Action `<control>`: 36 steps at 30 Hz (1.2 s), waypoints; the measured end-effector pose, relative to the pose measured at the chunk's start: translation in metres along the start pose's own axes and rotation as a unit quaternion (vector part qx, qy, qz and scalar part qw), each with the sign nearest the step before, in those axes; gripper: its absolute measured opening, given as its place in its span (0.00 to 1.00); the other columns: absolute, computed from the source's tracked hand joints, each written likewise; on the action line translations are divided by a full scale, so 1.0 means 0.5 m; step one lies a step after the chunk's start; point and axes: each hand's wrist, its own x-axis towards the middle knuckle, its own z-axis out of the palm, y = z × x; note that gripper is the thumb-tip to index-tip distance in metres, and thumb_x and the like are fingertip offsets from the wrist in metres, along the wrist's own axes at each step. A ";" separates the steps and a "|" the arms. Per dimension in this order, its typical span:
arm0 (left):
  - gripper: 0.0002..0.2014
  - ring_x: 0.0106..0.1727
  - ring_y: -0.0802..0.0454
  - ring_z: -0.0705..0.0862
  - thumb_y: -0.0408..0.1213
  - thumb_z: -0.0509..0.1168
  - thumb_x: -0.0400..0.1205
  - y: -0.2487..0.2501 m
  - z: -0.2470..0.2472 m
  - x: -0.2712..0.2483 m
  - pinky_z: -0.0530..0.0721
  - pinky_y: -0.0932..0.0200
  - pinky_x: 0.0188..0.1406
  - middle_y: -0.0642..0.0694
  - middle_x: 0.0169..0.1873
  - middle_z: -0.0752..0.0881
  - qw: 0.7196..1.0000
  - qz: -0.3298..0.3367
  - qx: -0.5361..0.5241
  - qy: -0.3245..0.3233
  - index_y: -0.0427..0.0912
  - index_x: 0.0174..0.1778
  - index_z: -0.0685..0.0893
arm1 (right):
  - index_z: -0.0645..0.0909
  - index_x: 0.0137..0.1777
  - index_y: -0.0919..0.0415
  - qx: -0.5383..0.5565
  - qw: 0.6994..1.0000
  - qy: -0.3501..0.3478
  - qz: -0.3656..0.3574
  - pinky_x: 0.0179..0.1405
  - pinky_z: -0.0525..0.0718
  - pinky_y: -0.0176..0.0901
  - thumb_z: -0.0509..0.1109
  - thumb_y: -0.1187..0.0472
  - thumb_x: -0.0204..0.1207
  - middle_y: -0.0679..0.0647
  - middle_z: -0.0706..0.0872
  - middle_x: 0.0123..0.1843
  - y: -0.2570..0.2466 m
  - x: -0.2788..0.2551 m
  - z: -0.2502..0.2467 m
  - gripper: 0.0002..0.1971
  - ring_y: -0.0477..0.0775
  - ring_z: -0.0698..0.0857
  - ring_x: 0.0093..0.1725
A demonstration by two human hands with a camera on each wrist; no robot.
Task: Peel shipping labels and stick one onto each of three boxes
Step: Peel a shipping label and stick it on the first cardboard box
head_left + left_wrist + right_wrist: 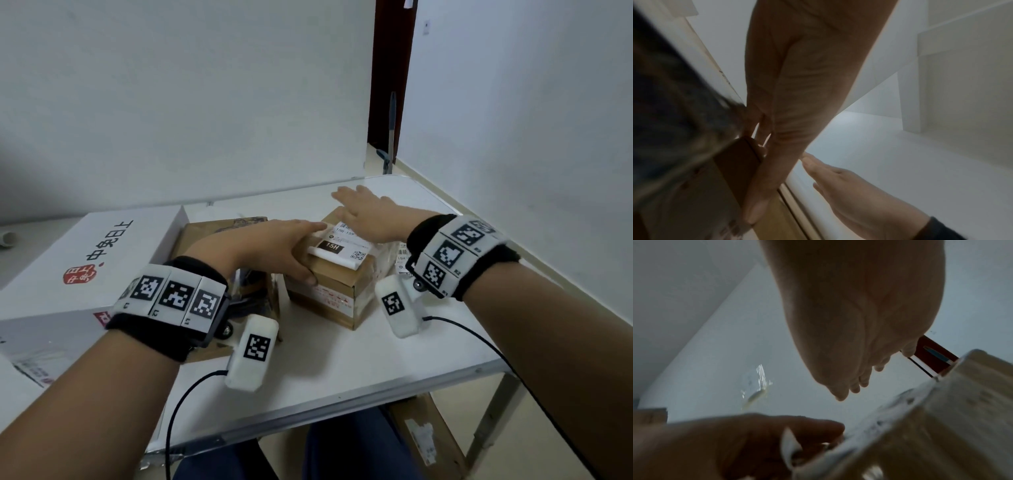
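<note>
A small brown cardboard box (329, 298) stands mid-table with a white shipping label (346, 248) on its top. The label's near edge curls up a little. My left hand (284, 246) lies over the box's left top corner, fingers straight along the label's left edge and thumb down the front face. My right hand (363, 212) is flat with straight fingers over the far end of the label. The left wrist view shows the left hand (797, 97) along the box edge and the right hand (849, 186) beyond it. The right wrist view shows the right palm (859, 321) above the blurred box (941, 418).
A large white box (85, 260) with a red seal fills the table's left side. A second brown box (219, 229) sits between it and the small box. More printed labels (401, 257) lie behind my right wrist. The white table (342, 359) ends close on the right and front.
</note>
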 end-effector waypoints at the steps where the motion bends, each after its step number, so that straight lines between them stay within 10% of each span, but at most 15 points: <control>1: 0.42 0.72 0.51 0.73 0.50 0.76 0.72 -0.001 -0.001 0.003 0.70 0.58 0.64 0.54 0.73 0.74 1.000 -0.010 0.017 -0.007 0.58 0.81 0.62 | 0.45 0.85 0.53 -0.020 1.000 -0.013 -0.003 0.82 0.47 0.67 0.44 0.52 0.88 0.48 0.44 0.87 -0.005 0.009 0.011 0.27 0.57 0.43 0.86; 12: 0.43 0.74 0.51 0.71 0.56 0.75 0.70 -0.014 -0.010 0.020 0.68 0.54 0.72 0.53 0.77 0.72 0.997 -0.023 0.064 -0.023 0.60 0.80 0.64 | 0.36 0.85 0.52 -0.042 0.991 -0.116 0.050 0.82 0.42 0.62 0.40 0.41 0.86 0.48 0.36 0.87 0.006 0.062 0.031 0.32 0.63 0.38 0.85; 24: 0.44 0.74 0.52 0.71 0.58 0.76 0.68 -0.021 -0.005 0.027 0.69 0.51 0.73 0.56 0.78 0.71 0.998 -0.026 0.048 -0.022 0.63 0.79 0.65 | 0.45 0.85 0.62 -0.075 0.993 -0.092 0.028 0.83 0.37 0.51 0.37 0.59 0.90 0.54 0.39 0.87 0.017 0.070 0.031 0.24 0.52 0.39 0.86; 36: 0.42 0.72 0.52 0.72 0.53 0.77 0.70 -0.008 -0.011 0.021 0.66 0.63 0.60 0.53 0.74 0.75 0.999 -0.032 0.036 -0.013 0.59 0.80 0.67 | 0.51 0.84 0.63 -0.135 0.987 -0.079 0.040 0.83 0.45 0.63 0.41 0.64 0.88 0.59 0.42 0.87 0.035 0.093 0.038 0.24 0.57 0.40 0.86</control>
